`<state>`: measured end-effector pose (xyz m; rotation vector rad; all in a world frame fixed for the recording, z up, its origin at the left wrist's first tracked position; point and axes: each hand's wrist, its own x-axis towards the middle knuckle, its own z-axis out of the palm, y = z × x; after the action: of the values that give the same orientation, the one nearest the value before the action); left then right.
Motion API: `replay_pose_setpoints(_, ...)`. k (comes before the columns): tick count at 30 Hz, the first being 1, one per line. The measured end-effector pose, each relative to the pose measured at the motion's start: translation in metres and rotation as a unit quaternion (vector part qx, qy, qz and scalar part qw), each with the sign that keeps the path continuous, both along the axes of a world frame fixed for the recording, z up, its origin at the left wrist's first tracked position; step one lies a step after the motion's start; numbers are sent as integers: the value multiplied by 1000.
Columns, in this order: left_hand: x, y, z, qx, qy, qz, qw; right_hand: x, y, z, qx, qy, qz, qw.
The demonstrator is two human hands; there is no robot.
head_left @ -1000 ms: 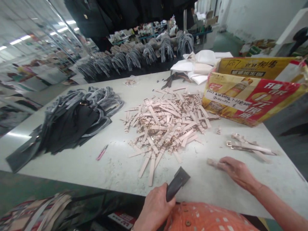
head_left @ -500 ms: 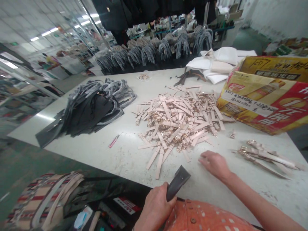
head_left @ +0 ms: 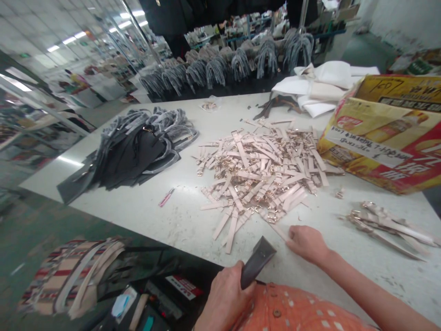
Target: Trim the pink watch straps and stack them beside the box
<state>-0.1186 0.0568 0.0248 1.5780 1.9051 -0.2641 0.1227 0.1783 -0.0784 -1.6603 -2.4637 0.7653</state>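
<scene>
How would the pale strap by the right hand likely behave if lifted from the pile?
Probably floppy: the strap is a thin, flat strip, so it would likely droop from the right hand. Likely light, though the gold buckles seen across the pile may weight one end. It could snag neighbours, since the straps lie crossed and tangled.

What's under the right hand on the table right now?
One pale strap runs under the right hand; only its outer stretch shows. The hand covers the strap's end, so whether the fingers pinch it cannot be seen.
</scene>
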Motion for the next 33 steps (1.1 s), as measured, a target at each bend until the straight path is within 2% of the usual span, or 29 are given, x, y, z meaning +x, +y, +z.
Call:
replay_pose_setpoints(5,1,6,5,-19,-5,-7,1000,64,-32,2,-27,-106,8,994)
replay_pose_setpoints(7,3,9,8,-26,-4,-12,1000,84,-41,5,-16,-116,-6,993)
replay_pose_setpoints(9,5,12,9,-31,-4,-20,999,90,-46,8,5,-93,-15,996)
replay_pose_setpoints(12,9,16,9,-37,3,-46,998,73,-49,9,39,27,-4,999)
replay_pose_setpoints(15,14,20,10,-43,13,-79,996,43,-51,3,43,154,26,987)
replay_pose_setpoints(19,20,24,12,-50,19,-108,993,21,-49,-6,20,243,57,968)
replay_pose_setpoints(25,26,33,8,-58,24,-128,990,26,-42,-7,20,301,72,951)
replay_pose_setpoints(29,31,38,6,-53,10,-149,987,28,-41,-6,22,307,79,948)
replay_pose_setpoints(33,34,40,7,-59,7,-145,988,28,-43,-7,30,300,84,950)
